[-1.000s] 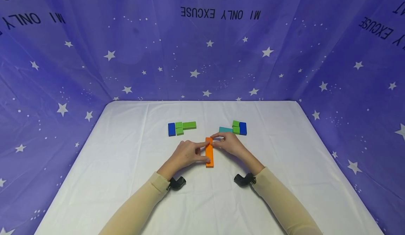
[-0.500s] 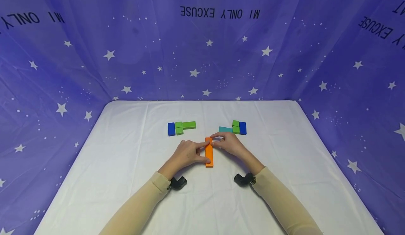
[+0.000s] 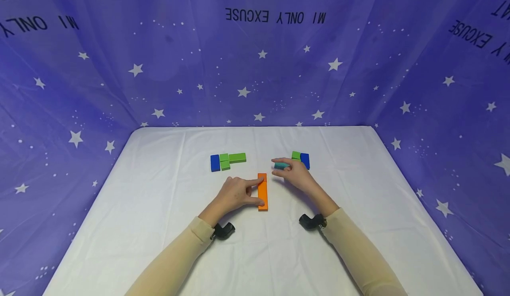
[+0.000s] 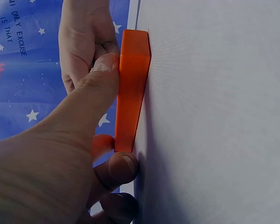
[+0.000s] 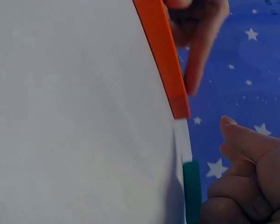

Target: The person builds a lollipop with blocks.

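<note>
An orange bar (image 3: 262,192) with a seam near its far end lies on the white table. My left hand (image 3: 236,192) presses on its top, thumb towards the near end, index finger towards the far end. In the left wrist view the thumb rests along the orange bar (image 4: 130,88). My right hand (image 3: 296,174) is over a teal block (image 3: 281,165), its thumb and index finger spread apart. The right wrist view puts the teal block (image 5: 192,191) low beside the curled fingers; whether they touch it I cannot tell.
Left of centre, a blue block (image 3: 215,163) stands beside small green blocks (image 3: 225,161) and a longer green block (image 3: 237,157). Behind my right hand another blue block (image 3: 305,160) and a green block (image 3: 296,155) are partly hidden. A purple starred curtain (image 3: 223,74) surrounds the white table (image 3: 159,189).
My right hand has left the orange bar's far end and moved right over the teal block, covering part of the green and blue blocks. My left hand stays on the orange bar.
</note>
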`<act>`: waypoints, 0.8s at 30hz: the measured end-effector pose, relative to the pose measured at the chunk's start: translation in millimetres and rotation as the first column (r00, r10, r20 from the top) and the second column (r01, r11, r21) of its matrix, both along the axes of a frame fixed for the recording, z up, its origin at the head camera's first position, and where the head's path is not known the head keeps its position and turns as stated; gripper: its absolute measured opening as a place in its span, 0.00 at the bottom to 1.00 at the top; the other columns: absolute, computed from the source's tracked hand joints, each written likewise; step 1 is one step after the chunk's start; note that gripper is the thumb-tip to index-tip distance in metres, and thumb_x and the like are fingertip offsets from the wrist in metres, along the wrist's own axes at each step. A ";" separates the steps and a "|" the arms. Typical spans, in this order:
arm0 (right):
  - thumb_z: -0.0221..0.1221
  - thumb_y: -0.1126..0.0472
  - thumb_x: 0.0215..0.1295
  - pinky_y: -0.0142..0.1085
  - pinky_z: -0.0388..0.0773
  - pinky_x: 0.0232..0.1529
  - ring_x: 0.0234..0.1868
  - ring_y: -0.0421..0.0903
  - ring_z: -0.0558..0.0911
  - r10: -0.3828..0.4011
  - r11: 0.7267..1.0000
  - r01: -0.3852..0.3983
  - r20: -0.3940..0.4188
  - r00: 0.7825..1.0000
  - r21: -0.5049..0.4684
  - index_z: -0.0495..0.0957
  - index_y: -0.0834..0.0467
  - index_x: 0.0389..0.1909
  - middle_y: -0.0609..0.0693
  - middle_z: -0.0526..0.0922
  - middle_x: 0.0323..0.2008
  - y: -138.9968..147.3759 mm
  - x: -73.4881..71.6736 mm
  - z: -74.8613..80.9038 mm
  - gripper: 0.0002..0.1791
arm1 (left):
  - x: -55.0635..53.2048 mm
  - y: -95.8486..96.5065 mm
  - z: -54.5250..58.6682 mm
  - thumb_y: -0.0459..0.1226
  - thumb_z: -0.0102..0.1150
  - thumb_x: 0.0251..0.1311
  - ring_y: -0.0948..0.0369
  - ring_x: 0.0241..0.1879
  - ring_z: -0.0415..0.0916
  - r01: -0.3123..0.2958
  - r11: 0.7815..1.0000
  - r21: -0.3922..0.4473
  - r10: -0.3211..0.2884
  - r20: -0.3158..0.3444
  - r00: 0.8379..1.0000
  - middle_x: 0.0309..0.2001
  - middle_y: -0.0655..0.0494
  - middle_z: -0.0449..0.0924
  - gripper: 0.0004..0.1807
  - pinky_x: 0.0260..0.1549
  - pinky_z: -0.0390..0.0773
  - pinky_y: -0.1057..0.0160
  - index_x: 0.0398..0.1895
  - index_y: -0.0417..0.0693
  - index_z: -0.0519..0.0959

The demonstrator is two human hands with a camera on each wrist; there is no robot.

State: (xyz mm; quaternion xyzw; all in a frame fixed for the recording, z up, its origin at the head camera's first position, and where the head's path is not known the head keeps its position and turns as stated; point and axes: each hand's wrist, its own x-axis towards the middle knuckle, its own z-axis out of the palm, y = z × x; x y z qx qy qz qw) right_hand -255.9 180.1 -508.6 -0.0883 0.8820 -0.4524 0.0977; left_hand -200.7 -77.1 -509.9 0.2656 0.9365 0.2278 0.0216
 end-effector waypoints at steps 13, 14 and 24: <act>0.72 0.49 0.67 0.32 0.56 0.23 0.19 0.41 0.57 -0.080 0.996 0.079 -0.028 0.996 -0.032 0.82 0.46 0.68 0.41 0.59 0.15 36.3 -13.5 3.4 0.28 | -0.1 1.5 -2.9 0.65 0.77 0.50 0.67 0.20 0.64 -0.021 1.000 0.000 0.021 0.044 0.999 0.20 0.69 0.71 0.43 0.33 0.57 0.62 0.71 0.65 0.80; 0.72 0.49 0.67 0.32 0.56 0.23 0.19 0.40 0.57 -0.085 0.996 0.084 -0.028 0.996 -0.034 0.82 0.47 0.67 0.41 0.59 0.16 38.3 -14.3 2.7 0.28 | 0.0 1.5 -3.1 0.65 0.77 0.50 0.67 0.21 0.64 -0.024 1.000 0.003 0.024 0.047 0.999 0.20 0.69 0.71 0.43 0.33 0.57 0.62 0.71 0.66 0.80; 0.74 0.50 0.63 0.30 0.60 0.23 0.21 0.38 0.62 -0.114 0.993 0.114 0.001 0.993 0.015 0.84 0.52 0.66 0.39 0.64 0.21 45.5 -19.6 -4.4 0.30 | -0.1 1.1 -3.6 0.65 0.78 0.48 0.68 0.21 0.64 -0.024 1.000 0.014 0.023 0.030 0.999 0.20 0.69 0.70 0.43 0.33 0.56 0.63 0.69 0.66 0.81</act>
